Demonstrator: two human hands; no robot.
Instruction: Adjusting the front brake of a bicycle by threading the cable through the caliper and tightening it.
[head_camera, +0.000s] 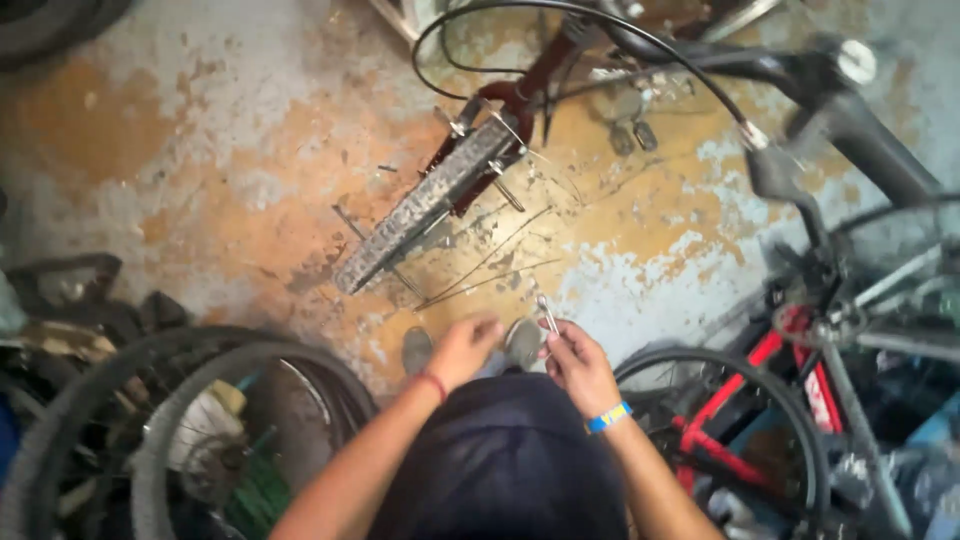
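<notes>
My right hand (578, 362), with a blue wristband, grips a small thin metal tool (547, 313) that points up from the fingers. Close beside it, my left hand (462, 350), with a red wrist thread, has its fingers curled; motion blur hides whether it holds anything. Both hands are in front of my dark shirt, above my two shoes (417, 350). Ahead on the floor stands a dark red bicycle's front wheel (420, 205) with a knobby tyre, seen edge on. Loose spokes (490, 270) lie on the concrete between it and my hands.
A black cable (560, 10) loops from the handlebar (800, 75) at upper right. A red and black bicycle with its wheel (760, 420) stands at right. Two spare tyres (180, 400) and clutter fill the lower left. The floor is worn, stained concrete (230, 150).
</notes>
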